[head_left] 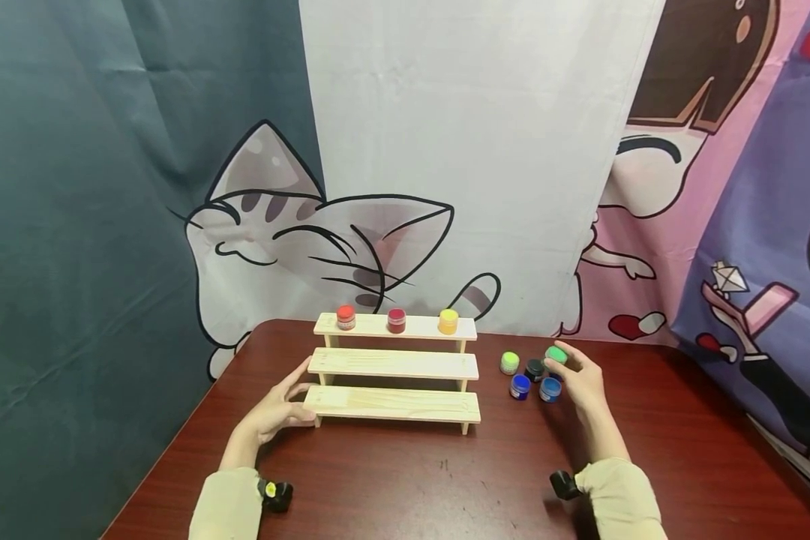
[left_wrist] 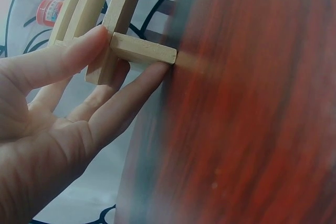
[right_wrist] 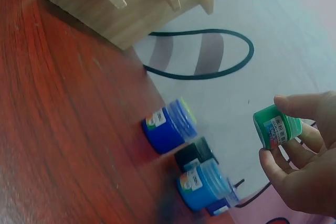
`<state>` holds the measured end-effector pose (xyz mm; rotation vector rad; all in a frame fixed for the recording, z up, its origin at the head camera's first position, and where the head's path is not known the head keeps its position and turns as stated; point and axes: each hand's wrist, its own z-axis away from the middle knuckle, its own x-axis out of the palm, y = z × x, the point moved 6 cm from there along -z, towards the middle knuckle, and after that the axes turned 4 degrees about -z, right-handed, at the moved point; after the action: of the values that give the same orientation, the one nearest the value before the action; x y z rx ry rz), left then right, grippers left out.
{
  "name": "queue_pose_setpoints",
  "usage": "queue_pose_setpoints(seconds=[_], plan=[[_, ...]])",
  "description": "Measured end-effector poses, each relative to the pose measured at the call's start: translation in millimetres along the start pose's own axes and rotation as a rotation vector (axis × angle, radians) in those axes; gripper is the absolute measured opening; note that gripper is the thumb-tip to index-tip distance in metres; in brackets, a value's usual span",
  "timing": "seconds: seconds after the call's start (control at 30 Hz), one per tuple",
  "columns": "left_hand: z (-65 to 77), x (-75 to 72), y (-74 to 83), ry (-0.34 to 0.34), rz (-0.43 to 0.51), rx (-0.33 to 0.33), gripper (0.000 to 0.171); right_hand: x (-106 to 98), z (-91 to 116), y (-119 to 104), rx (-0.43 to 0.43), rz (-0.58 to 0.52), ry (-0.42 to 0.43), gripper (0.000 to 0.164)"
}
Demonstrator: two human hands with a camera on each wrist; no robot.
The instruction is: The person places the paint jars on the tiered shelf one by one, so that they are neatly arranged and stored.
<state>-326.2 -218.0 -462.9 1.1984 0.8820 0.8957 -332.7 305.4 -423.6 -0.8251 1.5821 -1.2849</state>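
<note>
A three-tier wooden display rack [head_left: 393, 364] stands on the table. My left hand [head_left: 274, 412] holds the rack's left end at the lowest shelf, thumb on the shelf end [left_wrist: 100, 72] and fingers behind it near the leg. On the top shelf sit a red paint jar [head_left: 346, 318], a dark red jar [head_left: 396, 321] and a yellow jar [head_left: 448, 322]. To the right, my right hand [head_left: 586, 382] pinches a green paint jar [right_wrist: 274, 129] between thumb and fingers, raised above the other jars.
Several jars stand right of the rack: light green [head_left: 509, 364], black [head_left: 535, 370], dark blue [head_left: 520, 387] and lighter blue [head_left: 550, 390]. Another blue jar [right_wrist: 220, 205] is partly hidden. A printed cloth [head_left: 513, 150] hangs behind the brown table [head_left: 405, 487].
</note>
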Motion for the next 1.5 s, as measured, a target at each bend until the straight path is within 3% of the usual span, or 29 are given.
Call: queue_pose_setpoints(seconds=[0.27,0.5,0.93,1.23,1.5], plan=[[5.0,-7.3,2.9,0.041,-0.019,-0.017,0.110,19.9,-2.0,-1.1,-0.010,0.013,-0.054,0.054],[-0.2,0.4,1.7,0.007,0.000,-0.001,0.109,22.1,2.0,-0.6,-0.020,0.052,-0.071,0.053],[-1.4,1.0,0.0,0.019,0.004,-0.009,0.109,48.0,8.8,-21.8,-0.058,0.036,-0.147,0.054],[-1.6,0.0,0.5,-0.023,-0.006,0.018,0.111,63.8,12.4,-37.1,-0.081,0.013,-0.187,0.052],[-1.0,-0.2,0.3,0.006,-0.002,-0.001,0.109,76.1,15.9,-48.0,-0.068,-0.014,-0.218,0.055]])
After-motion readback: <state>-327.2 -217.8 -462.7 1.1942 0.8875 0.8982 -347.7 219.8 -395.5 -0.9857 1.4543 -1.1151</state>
